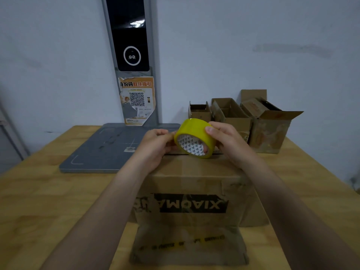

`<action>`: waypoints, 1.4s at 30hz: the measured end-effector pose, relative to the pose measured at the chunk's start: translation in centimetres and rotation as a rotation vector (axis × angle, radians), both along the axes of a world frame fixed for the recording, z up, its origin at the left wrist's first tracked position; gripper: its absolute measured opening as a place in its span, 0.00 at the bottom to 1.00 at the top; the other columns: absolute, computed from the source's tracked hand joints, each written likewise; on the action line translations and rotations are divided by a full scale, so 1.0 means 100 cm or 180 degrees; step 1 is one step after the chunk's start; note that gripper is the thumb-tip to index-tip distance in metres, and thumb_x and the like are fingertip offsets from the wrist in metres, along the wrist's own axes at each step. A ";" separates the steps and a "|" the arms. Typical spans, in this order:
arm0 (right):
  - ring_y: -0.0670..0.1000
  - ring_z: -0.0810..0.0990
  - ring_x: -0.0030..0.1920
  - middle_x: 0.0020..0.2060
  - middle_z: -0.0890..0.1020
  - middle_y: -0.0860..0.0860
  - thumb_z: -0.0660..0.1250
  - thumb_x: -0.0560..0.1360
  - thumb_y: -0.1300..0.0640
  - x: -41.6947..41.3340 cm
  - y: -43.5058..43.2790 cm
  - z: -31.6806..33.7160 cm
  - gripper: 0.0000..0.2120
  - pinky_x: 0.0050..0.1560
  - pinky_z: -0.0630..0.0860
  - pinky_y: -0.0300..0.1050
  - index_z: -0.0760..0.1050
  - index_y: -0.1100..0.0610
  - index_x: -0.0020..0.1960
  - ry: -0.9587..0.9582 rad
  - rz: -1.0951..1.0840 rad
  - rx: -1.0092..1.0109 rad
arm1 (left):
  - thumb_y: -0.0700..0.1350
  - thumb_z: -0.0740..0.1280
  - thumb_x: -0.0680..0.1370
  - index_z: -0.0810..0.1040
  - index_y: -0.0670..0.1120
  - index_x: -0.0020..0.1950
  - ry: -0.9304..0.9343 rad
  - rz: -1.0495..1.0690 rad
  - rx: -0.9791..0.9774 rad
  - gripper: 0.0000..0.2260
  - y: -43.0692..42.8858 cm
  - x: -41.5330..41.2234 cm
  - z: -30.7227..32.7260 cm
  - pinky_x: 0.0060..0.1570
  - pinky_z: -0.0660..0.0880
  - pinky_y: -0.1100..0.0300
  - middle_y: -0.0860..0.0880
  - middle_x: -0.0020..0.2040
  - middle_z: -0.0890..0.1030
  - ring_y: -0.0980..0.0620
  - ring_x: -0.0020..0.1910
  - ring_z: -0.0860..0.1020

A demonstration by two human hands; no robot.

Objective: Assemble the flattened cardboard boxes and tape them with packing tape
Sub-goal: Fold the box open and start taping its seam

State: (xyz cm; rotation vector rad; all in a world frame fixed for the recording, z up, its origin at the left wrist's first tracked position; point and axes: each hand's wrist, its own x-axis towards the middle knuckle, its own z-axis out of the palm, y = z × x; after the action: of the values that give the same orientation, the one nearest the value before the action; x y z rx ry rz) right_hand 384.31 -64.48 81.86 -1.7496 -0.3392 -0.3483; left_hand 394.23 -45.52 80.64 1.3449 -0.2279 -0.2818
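— Closest to us, what lies there?
— Our box [194, 180], with its near flap [187, 248] folded down toward us over the table [39, 201]. Black upside-down lettering runs across the front face.
— And the tape?
— We hold the yellow tape [194, 127] in the air just above the box's far edge, its patterned core turned toward us.
— How do our hands sit on it?
— Our right hand [229, 141] grips it from the right, thumb over the top and fingers curled round behind. Our left hand [155, 145] has its fingers and thumb curled, pinching at the tape's left rim. Whether they have the loose end we cannot tell.
— Is the box's top closed?
— We see a dark gap along the far edge, under the tape; more we cannot tell.
— What else is on the table?
— A grey pad [97, 151] lies left of the box. Three small boxes [231, 115] with open tops stand in a row at the back right, near the wall. A post [130, 36] with a dark screen rises behind the pad, and a torn orange poster [137, 100] with a QR code is stuck on it.
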 end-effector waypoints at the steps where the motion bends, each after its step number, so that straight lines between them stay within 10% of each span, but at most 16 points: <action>1: 0.54 0.80 0.37 0.33 0.81 0.53 0.62 0.80 0.50 0.002 0.000 0.000 0.14 0.44 0.78 0.48 0.81 0.52 0.40 0.0018 -0.0027 0.0152 | 0.35 0.71 0.80 0.72 0.39 0.57 -0.0006 0.0070 0.0048 0.10 -0.001 0.001 -0.001 0.35 0.81 0.58 0.43 0.41 0.81 0.50 0.36 0.83; 6: 0.53 0.82 0.38 0.31 0.80 0.51 0.61 0.82 0.39 0.009 0.000 0.002 0.21 0.47 0.80 0.47 0.80 0.52 0.39 0.0251 -0.0644 0.0294 | 0.38 0.76 0.76 0.71 0.43 0.59 -0.0088 0.0316 0.0243 0.18 -0.006 0.005 -0.007 0.45 0.84 0.49 0.39 0.46 0.84 0.47 0.36 0.85; 9: 0.41 0.82 0.46 0.47 0.81 0.46 0.62 0.70 0.23 0.003 0.000 0.000 0.31 0.51 0.79 0.42 0.73 0.47 0.59 0.0337 -0.0779 -0.0595 | 0.38 0.77 0.75 0.70 0.46 0.55 -0.0031 0.0377 0.0223 0.18 -0.009 0.007 -0.008 0.40 0.85 0.48 0.40 0.44 0.84 0.46 0.34 0.85; 12: 0.44 0.81 0.48 0.50 0.79 0.46 0.76 0.67 0.36 -0.002 0.005 -0.005 0.33 0.46 0.79 0.45 0.64 0.44 0.64 0.0509 -0.1111 -0.1318 | 0.38 0.76 0.76 0.69 0.48 0.53 0.0006 0.0443 0.0248 0.17 -0.012 0.007 -0.009 0.33 0.83 0.52 0.40 0.43 0.84 0.45 0.31 0.85; 16: 0.53 0.77 0.36 0.40 0.76 0.54 0.64 0.82 0.59 -0.001 0.014 -0.010 0.11 0.35 0.71 0.51 0.65 0.50 0.59 0.0214 -0.1687 -0.1616 | 0.37 0.74 0.78 0.68 0.49 0.51 -0.0002 0.0535 0.0185 0.16 -0.010 0.006 -0.009 0.41 0.85 0.47 0.39 0.47 0.83 0.45 0.34 0.84; 21: 0.55 0.78 0.41 0.44 0.78 0.52 0.62 0.79 0.65 -0.005 0.015 0.001 0.17 0.37 0.73 0.53 0.66 0.47 0.61 0.0167 -0.1911 -0.1804 | 0.35 0.72 0.79 0.66 0.50 0.49 -0.0112 0.0725 -0.0026 0.16 -0.005 0.001 -0.006 0.37 0.82 0.56 0.38 0.47 0.81 0.50 0.34 0.81; 42: 0.55 0.76 0.42 0.41 0.77 0.47 0.64 0.81 0.59 -0.019 0.015 -0.005 0.09 0.38 0.69 0.48 0.72 0.48 0.59 0.0236 -0.2991 -0.1737 | 0.37 0.71 0.80 0.68 0.45 0.56 -0.0294 0.1080 0.0037 0.12 0.050 0.021 -0.004 0.39 0.83 0.56 0.41 0.49 0.78 0.49 0.43 0.80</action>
State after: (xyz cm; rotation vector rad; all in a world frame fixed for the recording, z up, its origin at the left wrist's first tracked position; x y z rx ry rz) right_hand 382.41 -63.00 81.41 -2.3765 0.5289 -0.9160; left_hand 396.35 -40.55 80.26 1.3845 -0.0722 0.0641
